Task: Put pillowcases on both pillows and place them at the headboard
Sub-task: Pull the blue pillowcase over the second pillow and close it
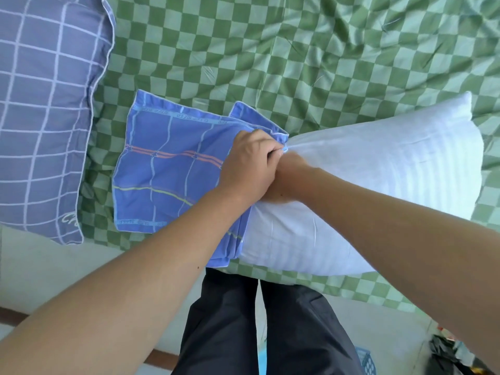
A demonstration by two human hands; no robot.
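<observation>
Your left hand (pixel 250 163) sits at the centre of the frame with its fingers curled tight, gripping the bunched edge of the blue plaid pillowcase (pixel 173 174) right where that cloth meets the end of the white pillow (pixel 378 185). Your right hand (pixel 286 174) lies just beside and partly under the left one, pressed against the pillow's gathered end; its fingers are hidden by the left hand and the fabric, so you cannot tell whether it grips anything. Both of your forearms reach in from the bottom corners and cross toward that one spot. Most of the pillowcase lies flat to the left of your hands on the green checked bedspread (pixel 324 50), with its lower edge hanging folded near the bed's edge, and the pillow's end is only at the opening. Nearly all of the white pillow stretches bare toward the right of the frame. At the upper left lies a second pillow (pixel 46 109), in a grey-purple cover with a white grid. At the bottom centre your dark trousers (pixel 243 320) stand against the bed, and some cluttered items at the lower right are too blurred to name.
</observation>
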